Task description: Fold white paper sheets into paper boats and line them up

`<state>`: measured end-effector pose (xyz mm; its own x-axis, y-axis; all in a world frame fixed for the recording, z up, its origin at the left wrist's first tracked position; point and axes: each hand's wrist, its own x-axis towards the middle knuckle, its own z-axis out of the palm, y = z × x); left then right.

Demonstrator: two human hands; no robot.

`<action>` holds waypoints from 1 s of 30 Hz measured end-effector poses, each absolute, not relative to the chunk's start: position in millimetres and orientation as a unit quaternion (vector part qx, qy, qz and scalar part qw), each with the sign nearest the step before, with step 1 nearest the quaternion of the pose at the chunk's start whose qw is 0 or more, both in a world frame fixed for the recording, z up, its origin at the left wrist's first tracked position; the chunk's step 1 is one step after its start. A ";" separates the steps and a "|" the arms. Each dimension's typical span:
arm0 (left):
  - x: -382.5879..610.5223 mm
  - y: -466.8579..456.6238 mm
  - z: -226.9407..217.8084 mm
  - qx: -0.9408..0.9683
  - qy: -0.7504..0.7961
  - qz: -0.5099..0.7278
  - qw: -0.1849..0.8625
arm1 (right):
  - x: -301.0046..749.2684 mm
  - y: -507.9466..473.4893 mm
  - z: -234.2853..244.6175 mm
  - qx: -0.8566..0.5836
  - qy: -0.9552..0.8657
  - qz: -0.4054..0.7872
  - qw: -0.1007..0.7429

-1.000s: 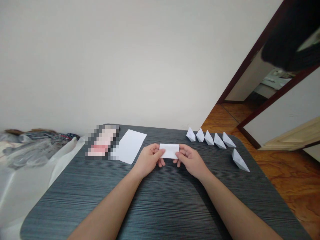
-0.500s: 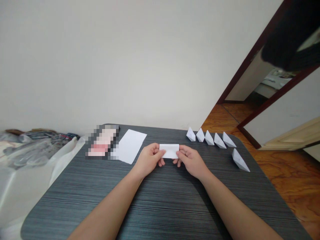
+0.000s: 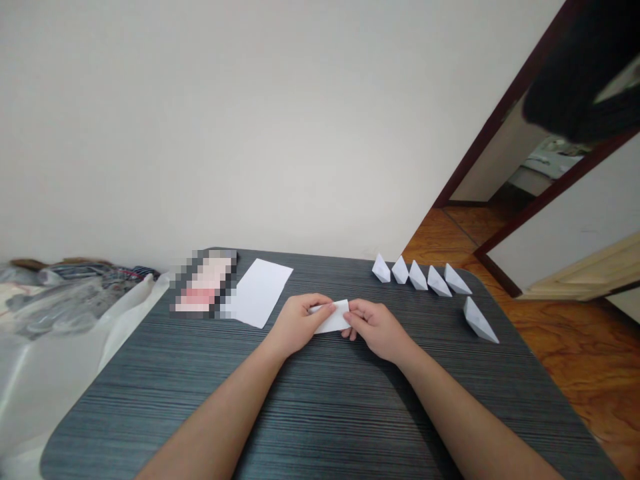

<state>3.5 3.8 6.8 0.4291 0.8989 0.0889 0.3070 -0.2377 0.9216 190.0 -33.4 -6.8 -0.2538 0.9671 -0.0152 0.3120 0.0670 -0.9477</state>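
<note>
Seems partway along, judging by the pieces on the table (image 3: 320,407). Done, by all appearances: five pointed paper shapes (image 3: 419,277) in a row near the far edge, toward the far right corner, plus a sixth paper shape (image 3: 481,323) set apart, nearer the right edge. Left unshaped: a plain white sheet (image 3: 263,290) near the far edge, left of the middle; cannot tell whether single or stacked. Between these two states: a small folded paper (image 3: 334,323), reduced to an oblong but not yet pointed. Cannot tell the number of folds.

Held between both hands, about midway between left and right edges, closer to the far edge than to the near one, apparently just above the surface. Gripped at one end by the left hand (image 3: 296,325), with thumb laid across the top and fingers wrapped around the far side. Pinched at the other end by the right hand (image 3: 376,327), between thumb and forefinger, with other fingers curled below. Closed firmly on both sides, with hardly any gap. Near the far left corner, well apart from the hands: a pixelated item (image 3: 205,277), impossible to identify.
</note>
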 end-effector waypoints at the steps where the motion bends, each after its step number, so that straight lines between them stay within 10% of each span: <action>1: 3.3 3.4 7.3 0.723 0.422 0.320 0.443 | 189.7 -33.7 -6.8 -0.500 -0.642 0.465 0.348; 30: 8.7 -4.3 14.7 0.798 0.379 0.290 0.369 | 186.3 -36.6 -2.2 -0.489 -0.681 0.477 0.263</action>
